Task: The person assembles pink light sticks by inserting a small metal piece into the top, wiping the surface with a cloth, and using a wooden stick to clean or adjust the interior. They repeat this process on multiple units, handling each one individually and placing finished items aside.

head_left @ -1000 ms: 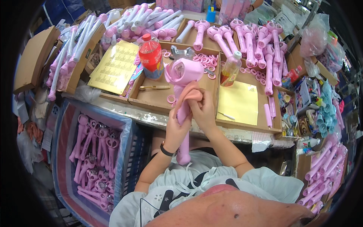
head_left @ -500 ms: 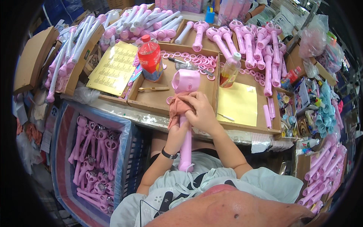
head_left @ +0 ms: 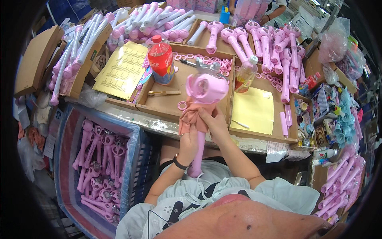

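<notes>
Gripped by both hands, a pink wand (head_left: 199, 152) is held in front of the torso. Its handle is wrapped by the left hand (head_left: 190, 144) just below an orange cloth (head_left: 191, 120), and the cloth is pinched against the neck of the wand by the right hand (head_left: 215, 122), with the thumb laid over the folds. Neither palm can be seen, so how firmly the handle is squeezed cannot be told.

From this grip, the ring-shaped head (head_left: 217, 95) is pointed up and away from the body, and the lower end is directed back toward the pale green clothing (head_left: 227, 169). The long axis is thus run outward from the lap, tilted a little to the right at the top. The head is approached more closely by the right hand; the lower end, by the left. Behind the head, the cardboard tray (head_left: 159, 113) is partly covered from view. To the left, more pink wands (head_left: 92, 149) are held in a blue basket (head_left: 136, 167), nearer the left arm.
</notes>
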A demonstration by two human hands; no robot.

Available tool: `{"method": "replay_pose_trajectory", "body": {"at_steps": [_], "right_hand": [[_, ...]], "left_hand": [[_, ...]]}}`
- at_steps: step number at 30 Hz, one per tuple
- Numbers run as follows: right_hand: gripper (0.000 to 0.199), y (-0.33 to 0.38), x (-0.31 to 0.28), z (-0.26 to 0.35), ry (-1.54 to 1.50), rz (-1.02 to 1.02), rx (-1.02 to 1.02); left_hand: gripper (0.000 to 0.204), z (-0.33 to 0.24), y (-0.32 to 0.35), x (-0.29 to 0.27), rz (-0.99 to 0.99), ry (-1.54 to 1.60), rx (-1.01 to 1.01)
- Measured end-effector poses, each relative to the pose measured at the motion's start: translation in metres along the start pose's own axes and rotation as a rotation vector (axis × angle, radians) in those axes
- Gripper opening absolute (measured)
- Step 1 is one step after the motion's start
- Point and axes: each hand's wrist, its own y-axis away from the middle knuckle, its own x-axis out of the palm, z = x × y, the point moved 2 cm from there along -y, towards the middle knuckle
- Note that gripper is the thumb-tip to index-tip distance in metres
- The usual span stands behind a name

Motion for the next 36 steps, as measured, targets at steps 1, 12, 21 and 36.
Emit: {"method": "replay_pose_trajectory", "body": {"at_steps": [1, 12, 21, 36], "right_hand": [[0.047, 0.001, -0.001, 0.001, -0.082, 0.036, 0.115], [0.02, -0.017, -0.019, 0.05, -0.224, -0.029, -0.004], [0.025, -0.031, -0.027, 0.051, -0.415, 0.109, 0.086], [0.032, 0.052, 0.049, 0.019, 0.021, 0.237, -0.034]], "left_hand": [[0.039, -0.001, -0.003, 0.0, -0.019, -0.112, 0.157], [0.065, -0.006, 0.034, -0.006, 0.558, -0.058, -0.087], [0.059, -0.022, 0.029, -0.019, 0.709, 0.154, -0.358], [0.065, 0.012, 0.033, -0.029, -0.195, 0.624, 0.104]]}}
